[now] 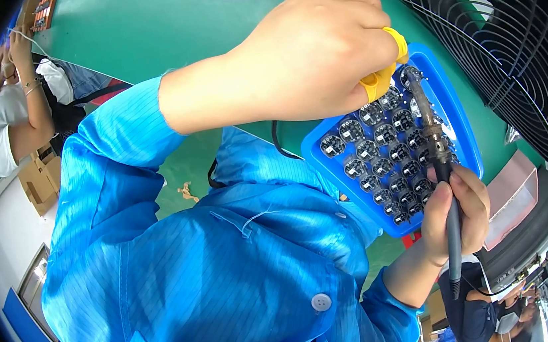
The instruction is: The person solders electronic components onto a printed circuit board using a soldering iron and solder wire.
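The right hand [472, 210] grips a soldering iron [439, 147] over round circuit boards [351, 129] in a blue tray [436, 72], ideally steady and clear of the left hand [325, 52], whose curled fingers, wearing yellow covers [380, 84], hide any load.

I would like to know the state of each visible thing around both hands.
Blue tray: loaded.
Round parts: in rows inside the tray.
Soldering iron: held over the tray; hot or not, cannot tell.
Right grip: closed around the iron.
Left grip: curled; anything held is hidden.
Yellow finger covers: worn on left grip.
Wire-guarded fan: running or stopped, unclear.
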A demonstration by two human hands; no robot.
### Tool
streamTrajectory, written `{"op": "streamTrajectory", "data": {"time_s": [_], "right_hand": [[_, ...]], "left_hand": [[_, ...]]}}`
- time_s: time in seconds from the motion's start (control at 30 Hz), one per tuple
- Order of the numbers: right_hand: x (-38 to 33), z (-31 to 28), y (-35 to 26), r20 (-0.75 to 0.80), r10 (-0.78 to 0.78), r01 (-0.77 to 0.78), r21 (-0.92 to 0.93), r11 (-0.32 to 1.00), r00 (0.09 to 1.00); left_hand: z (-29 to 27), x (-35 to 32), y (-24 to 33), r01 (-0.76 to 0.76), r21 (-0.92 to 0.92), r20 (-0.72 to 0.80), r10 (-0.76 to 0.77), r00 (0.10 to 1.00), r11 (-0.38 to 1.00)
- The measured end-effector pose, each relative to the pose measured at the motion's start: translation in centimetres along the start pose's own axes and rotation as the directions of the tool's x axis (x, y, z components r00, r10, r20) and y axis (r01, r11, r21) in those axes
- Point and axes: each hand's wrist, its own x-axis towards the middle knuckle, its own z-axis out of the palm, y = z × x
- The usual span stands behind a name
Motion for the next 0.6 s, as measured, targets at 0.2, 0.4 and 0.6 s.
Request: {"op": "streamTrajectory", "data": {"time_s": [0.2,0.4,0.6], "right_hand": [[0.34,-1.06,0.66,0.066,-0.022,0.018,0.053,0.998,0.998],[0.35,-0.70,0.89,0.031,-0.006,0.003,0.073,0.997,1.000],[0.49,-0.87,0.99,0.043,-0.016,0.011,0.116,0.993,0.999]], "left_hand": [[0.09,-0.07,-0.12,-0.002,0.002,0.004,0.002,1.000,1.000],[-0.19,-0.11,0.01,0.004,0.035,-0.014,-0.004,1.000,0.999],[-0.57,-0.24,0.25,-0.005,0.072,-0.041,0.008,0.999,0.997]]}}
